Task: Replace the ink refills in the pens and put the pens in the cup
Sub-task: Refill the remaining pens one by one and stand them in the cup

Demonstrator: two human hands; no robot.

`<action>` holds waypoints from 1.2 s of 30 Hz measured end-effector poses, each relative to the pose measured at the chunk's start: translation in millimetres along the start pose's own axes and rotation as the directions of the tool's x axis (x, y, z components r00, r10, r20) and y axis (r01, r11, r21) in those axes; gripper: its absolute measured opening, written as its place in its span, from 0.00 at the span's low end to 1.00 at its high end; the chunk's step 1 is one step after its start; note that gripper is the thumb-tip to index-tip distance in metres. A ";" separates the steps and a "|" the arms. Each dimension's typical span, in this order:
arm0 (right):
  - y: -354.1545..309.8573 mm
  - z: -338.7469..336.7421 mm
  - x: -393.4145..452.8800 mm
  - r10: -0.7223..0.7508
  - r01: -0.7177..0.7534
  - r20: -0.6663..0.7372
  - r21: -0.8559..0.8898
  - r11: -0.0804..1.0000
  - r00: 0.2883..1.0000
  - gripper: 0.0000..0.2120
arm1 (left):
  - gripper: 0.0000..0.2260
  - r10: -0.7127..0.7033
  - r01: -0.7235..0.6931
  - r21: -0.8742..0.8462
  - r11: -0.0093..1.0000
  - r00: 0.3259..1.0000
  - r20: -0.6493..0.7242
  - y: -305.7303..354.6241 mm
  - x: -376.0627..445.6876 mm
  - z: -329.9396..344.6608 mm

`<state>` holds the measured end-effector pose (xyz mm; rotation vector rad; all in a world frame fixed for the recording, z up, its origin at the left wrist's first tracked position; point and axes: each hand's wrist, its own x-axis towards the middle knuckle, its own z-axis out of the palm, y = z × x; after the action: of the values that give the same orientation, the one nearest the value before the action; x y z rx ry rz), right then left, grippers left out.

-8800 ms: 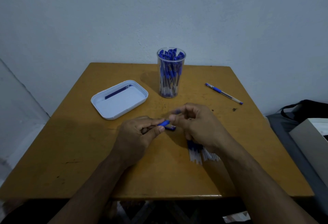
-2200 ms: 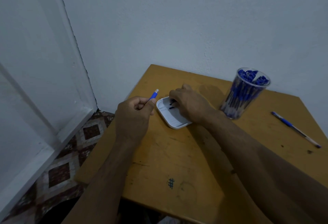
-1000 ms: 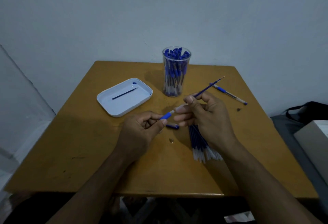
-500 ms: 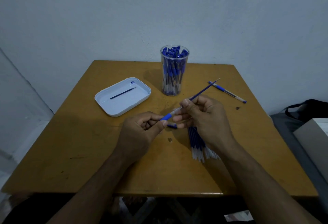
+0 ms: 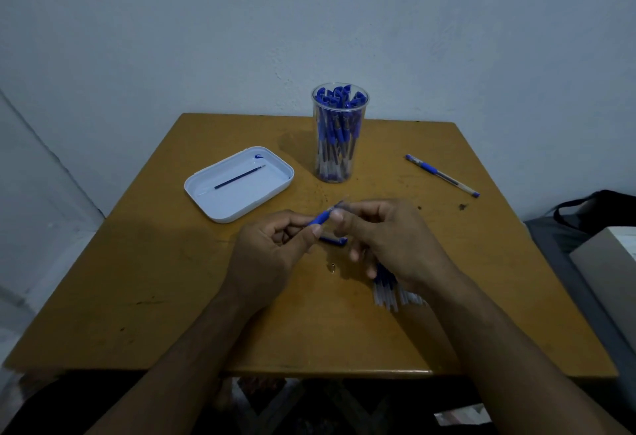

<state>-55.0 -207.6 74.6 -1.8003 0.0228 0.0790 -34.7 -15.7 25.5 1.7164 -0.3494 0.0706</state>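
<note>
We saw two hands meeting over one table point(image 5: 137, 297). The left hand point(image 5: 272, 255) curled round one pen barrel point(image 5: 320, 218), gripping its blue sleeve; the right hand point(image 5: 389, 242) pinched the refill point(image 5: 339, 205) at the barrel's open end, its other fingers loosely spread. One blue cap point(image 5: 334, 241) lay just below them, and one small tip piece point(image 5: 333, 267) nearer us. One cup point(image 5: 339, 166) stood behind, too crowded with pens for us to count. One tray point(image 5: 275, 190) held one refill point(image 5: 240, 177). One whole pen point(image 5: 442, 175) lay right. A bundle of refills point(image 5: 389, 293), partly hidden, lay under the right wrist.
</note>
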 end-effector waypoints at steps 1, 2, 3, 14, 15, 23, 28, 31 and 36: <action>0.5 -0.8 -0.1 -0.025 0.022 -0.031 -0.102 0.995 0.999 0.10 | 0.05 -0.014 0.014 0.005 1.000 1.000 -0.026 -0.5 0.8 -0.4; 0.8 -1.7 0.2 -0.064 0.050 -0.048 -0.252 0.966 0.997 0.10 | 0.06 -0.026 0.026 0.003 1.000 0.999 -0.048 -0.6 1.4 -0.5; 1.2 -2.5 0.6 -0.101 0.083 -0.023 -0.409 0.909 0.995 0.09 | 0.06 -0.032 0.032 -0.004 0.999 0.997 -0.064 -0.9 2.1 -0.4; 3.2 18.6 -3.5 -0.052 0.223 0.228 -0.837 0.499 0.972 0.09 | 0.04 -0.049 0.050 0.029 0.998 0.998 -0.045 -3.2 2.1 -0.3; 2.5 15.0 -2.2 -0.062 0.191 0.190 -0.798 0.571 0.980 0.08 | 0.05 -0.047 0.048 0.029 0.998 0.998 -0.028 -2.9 1.6 -0.2; -3.6 -8.9 -1.0 -0.056 0.062 -0.159 0.034 0.997 0.986 0.04 | 0.06 0.009 -0.012 0.056 0.998 0.999 0.053 -0.5 -1.0 3.2; -0.9 -7.5 0.4 -0.073 0.074 -0.121 0.010 0.997 0.990 0.04 | 0.07 0.020 -0.023 0.053 0.998 0.999 0.047 1.3 -0.8 3.4; -2.1 -7.6 -1.2 -0.080 0.076 -0.117 -0.039 0.996 0.990 0.04 | 0.07 0.035 -0.038 0.061 0.997 0.998 0.051 0.4 -1.2 3.0; -3.1 -4.4 -3.4 -0.081 0.075 -0.085 -0.074 0.994 0.993 0.04 | 0.07 0.059 -0.064 0.078 0.995 0.996 0.066 -1.5 -1.1 1.8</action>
<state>-58.1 -211.3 78.8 -1.8727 0.0123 -0.0559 -35.6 -17.1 23.5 1.7903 -0.4520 0.0758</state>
